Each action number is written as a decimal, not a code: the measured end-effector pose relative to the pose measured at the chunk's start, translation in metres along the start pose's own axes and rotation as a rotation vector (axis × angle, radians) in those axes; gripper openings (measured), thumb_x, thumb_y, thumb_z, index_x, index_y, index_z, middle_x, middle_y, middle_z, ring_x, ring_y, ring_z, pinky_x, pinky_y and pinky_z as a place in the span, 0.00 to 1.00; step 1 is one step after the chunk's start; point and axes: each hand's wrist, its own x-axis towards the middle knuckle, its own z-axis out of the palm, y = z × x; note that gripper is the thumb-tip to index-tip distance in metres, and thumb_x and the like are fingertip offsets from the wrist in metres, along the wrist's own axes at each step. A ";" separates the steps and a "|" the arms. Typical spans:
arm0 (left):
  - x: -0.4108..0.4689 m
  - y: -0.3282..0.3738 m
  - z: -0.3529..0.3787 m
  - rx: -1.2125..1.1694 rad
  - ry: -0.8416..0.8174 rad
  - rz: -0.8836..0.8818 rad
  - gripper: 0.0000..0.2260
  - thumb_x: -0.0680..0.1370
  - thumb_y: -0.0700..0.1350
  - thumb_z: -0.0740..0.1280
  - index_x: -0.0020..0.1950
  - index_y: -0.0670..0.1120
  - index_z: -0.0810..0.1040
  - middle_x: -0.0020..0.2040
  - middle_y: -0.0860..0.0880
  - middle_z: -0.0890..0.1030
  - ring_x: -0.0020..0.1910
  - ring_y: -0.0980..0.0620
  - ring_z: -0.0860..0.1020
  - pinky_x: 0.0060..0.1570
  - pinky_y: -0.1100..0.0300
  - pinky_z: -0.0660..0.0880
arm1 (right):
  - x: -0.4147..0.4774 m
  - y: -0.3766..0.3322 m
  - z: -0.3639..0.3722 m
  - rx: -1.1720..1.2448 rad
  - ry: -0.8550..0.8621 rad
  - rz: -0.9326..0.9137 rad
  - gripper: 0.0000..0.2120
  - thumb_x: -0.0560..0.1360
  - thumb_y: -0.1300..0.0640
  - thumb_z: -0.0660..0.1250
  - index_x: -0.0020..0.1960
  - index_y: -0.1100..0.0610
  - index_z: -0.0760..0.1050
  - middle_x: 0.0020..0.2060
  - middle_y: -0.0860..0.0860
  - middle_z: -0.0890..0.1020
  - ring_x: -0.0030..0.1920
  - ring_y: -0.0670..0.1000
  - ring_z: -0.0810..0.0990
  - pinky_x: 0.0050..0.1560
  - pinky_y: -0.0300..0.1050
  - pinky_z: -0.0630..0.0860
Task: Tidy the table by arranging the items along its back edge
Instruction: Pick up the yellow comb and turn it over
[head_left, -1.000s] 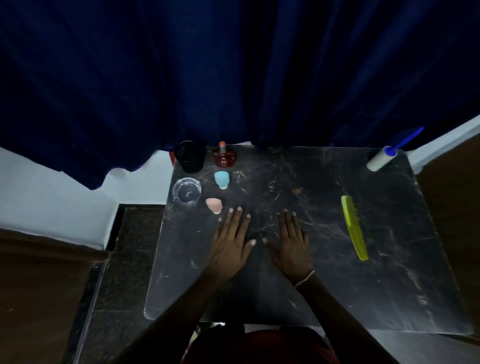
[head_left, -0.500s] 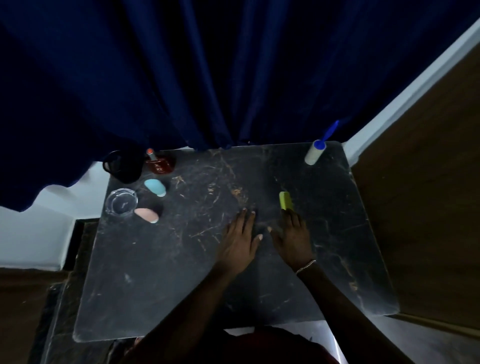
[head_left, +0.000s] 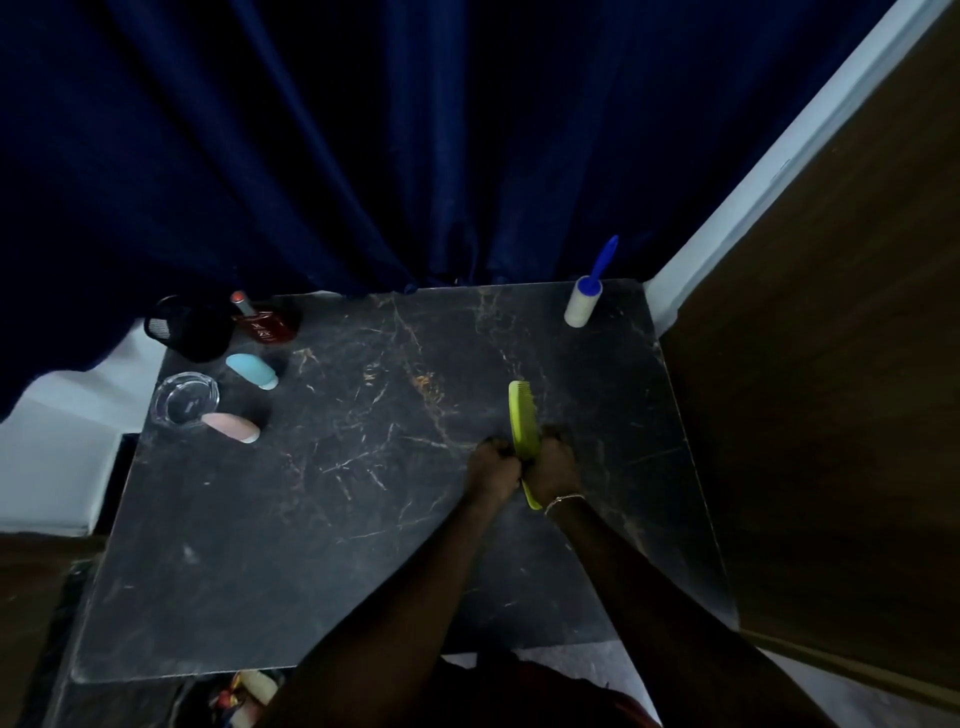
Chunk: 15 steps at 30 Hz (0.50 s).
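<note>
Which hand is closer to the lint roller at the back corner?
The right hand. It grips the green comb nearer the lint roller, which stands beyond it. The left hand is on the comb's far side.

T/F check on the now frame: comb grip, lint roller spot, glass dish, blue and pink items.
1. Both hands hold the green comb. True: left hand and right hand close on it.
2. The lint roller lies flat at the table's front edge. False: it stands near the back right corner.
3. The glass dish sits on the table's left side. True.
4. The blue item is inside the glass dish. False: it lies on the table behind the dish.
5. The pink item lies beside the dish. True.
</note>
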 end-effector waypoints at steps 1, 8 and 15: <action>0.000 0.000 0.002 -0.006 0.014 -0.001 0.11 0.76 0.30 0.61 0.56 0.33 0.79 0.56 0.31 0.83 0.57 0.35 0.83 0.58 0.39 0.81 | -0.001 -0.002 0.001 0.007 0.020 0.000 0.18 0.72 0.61 0.69 0.61 0.64 0.76 0.61 0.61 0.78 0.66 0.59 0.74 0.64 0.45 0.71; -0.005 0.004 0.006 -0.060 0.009 -0.019 0.11 0.78 0.29 0.58 0.45 0.41 0.76 0.48 0.32 0.80 0.47 0.36 0.81 0.47 0.44 0.78 | 0.004 0.004 -0.007 0.117 0.098 -0.026 0.13 0.70 0.64 0.72 0.53 0.63 0.75 0.58 0.63 0.81 0.62 0.61 0.78 0.62 0.51 0.74; -0.013 -0.006 -0.004 -0.169 -0.103 -0.079 0.11 0.84 0.40 0.61 0.65 0.41 0.77 0.52 0.43 0.83 0.50 0.44 0.82 0.49 0.54 0.77 | 0.009 0.014 -0.012 0.422 -0.033 0.081 0.09 0.69 0.71 0.75 0.34 0.63 0.77 0.42 0.64 0.84 0.45 0.56 0.81 0.50 0.54 0.79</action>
